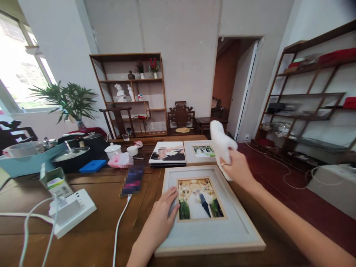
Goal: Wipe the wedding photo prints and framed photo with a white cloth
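Observation:
A framed photo (pixel 236 218) with a pale wooden border and a wide light mat lies flat on the table before me. Across its left side rests my left hand (pixel 164 207), fingers stretched out and reaching the edge of the inner picture. My right hand (pixel 236 167) is closed around a white cloth (pixel 222 142), raised over the far right corner of the frame. Whether the cloth's lower end touches the frame I cannot tell. Behind lie a second framed photo (pixel 189 157) and a photo album or panel (pixel 167 152), side by side.
On the wooden table (pixel 105 215) are a phone (pixel 132 181) on a white cable, a power strip (pixel 75 211), a small open box (pixel 57 181), a blue block (pixel 92 165), a pink-white packet (pixel 121 160), a lidded white pot (pixel 112 150) and a dark pan (pixel 71 163).

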Available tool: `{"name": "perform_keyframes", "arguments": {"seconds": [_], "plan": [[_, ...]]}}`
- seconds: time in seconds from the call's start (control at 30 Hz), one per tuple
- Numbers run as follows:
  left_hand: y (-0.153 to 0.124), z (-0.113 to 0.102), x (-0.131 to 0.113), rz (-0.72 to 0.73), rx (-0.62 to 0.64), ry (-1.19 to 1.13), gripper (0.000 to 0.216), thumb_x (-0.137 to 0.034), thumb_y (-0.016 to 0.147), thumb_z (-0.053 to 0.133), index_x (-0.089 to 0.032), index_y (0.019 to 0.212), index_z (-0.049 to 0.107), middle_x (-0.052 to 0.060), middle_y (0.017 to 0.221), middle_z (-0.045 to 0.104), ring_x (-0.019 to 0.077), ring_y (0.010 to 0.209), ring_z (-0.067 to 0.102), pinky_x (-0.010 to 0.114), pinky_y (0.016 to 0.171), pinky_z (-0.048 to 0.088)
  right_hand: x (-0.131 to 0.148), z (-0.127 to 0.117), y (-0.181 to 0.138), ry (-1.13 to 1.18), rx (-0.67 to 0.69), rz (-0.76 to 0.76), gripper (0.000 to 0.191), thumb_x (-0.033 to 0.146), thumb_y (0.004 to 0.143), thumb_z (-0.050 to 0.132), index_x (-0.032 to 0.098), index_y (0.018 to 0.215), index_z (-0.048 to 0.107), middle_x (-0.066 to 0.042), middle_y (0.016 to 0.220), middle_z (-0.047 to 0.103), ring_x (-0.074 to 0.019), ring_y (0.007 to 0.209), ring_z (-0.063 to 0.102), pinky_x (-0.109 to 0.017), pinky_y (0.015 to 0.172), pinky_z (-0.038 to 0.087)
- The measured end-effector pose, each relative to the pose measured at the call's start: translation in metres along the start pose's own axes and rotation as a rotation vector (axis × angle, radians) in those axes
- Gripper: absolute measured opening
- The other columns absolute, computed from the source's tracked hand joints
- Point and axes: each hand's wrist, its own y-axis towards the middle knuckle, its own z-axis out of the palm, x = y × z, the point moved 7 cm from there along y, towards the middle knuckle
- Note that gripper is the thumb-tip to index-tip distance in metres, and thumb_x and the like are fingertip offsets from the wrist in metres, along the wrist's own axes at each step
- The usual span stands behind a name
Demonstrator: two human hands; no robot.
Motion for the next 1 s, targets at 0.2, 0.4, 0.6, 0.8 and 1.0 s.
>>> {"name": "perform_keyframes", "arguments": {"seconds": [0.2, 0.4, 0.6, 0.8, 1.0], "plan": [[0.001, -0.002, 0.000, 0.036, -0.037, -0.027, 0.036, -0.022, 0.082, 0.046, -0.016, 0.118, 0.052, 0.010, 0.129, 0.048, 0.0214, 0.120, 0.042, 0.039, 0.101, 0.034, 0.092, 0.097, -0.010, -0.117, 0.486, -0.644, 0.039, 0.001, 0.071, 0.045, 0.013, 0.105, 0.057, -0.014, 0.136, 0.034, -0.0247, 0.129, 0.019, -0.043, 0.104, 0.018], [0.004, -0.008, -0.005, 0.080, -0.082, -0.074, 0.031, -0.020, 0.080, 0.049, -0.020, 0.110, 0.059, 0.007, 0.121, 0.056, 0.0230, 0.114, 0.050, 0.038, 0.097, 0.040, 0.092, 0.123, -0.043, -0.160, 0.711, -0.676, 0.038, 0.000, 0.075, 0.042, 0.014, 0.107, 0.057, -0.015, 0.127, 0.046, -0.0226, 0.124, 0.032, -0.038, 0.101, 0.024], [0.003, -0.005, -0.002, 0.047, -0.071, -0.079, 0.033, -0.022, 0.081, 0.048, -0.018, 0.112, 0.057, 0.009, 0.126, 0.051, 0.0220, 0.118, 0.045, 0.040, 0.100, 0.036, 0.033, 0.069, -0.042, -0.262, 0.751, -0.513, 0.046, -0.006, 0.058, 0.042, 0.016, 0.092, 0.062, -0.013, 0.114, 0.057, -0.0242, 0.114, 0.044, -0.039, 0.093, 0.033], [0.002, -0.006, -0.001, 0.056, -0.109, -0.087, 0.032, -0.022, 0.080, 0.050, -0.021, 0.111, 0.057, 0.007, 0.124, 0.053, 0.0212, 0.117, 0.047, 0.039, 0.099, 0.037, -0.005, 0.015, -0.024, -0.409, 0.558, -0.296, 0.046, -0.005, 0.061, 0.035, 0.011, 0.097, 0.059, -0.016, 0.100, 0.060, -0.0276, 0.098, 0.053, -0.040, 0.081, 0.040], [0.003, -0.005, -0.001, 0.055, -0.091, -0.059, 0.032, -0.022, 0.081, 0.049, -0.019, 0.112, 0.057, 0.008, 0.125, 0.052, 0.0213, 0.117, 0.046, 0.039, 0.099, 0.037, 0.011, 0.053, -0.050, -0.362, 0.650, -0.347, 0.061, -0.006, 0.055, 0.040, 0.014, 0.110, 0.055, -0.012, 0.133, 0.039, -0.0264, 0.128, 0.023, -0.044, 0.103, 0.018]]}}
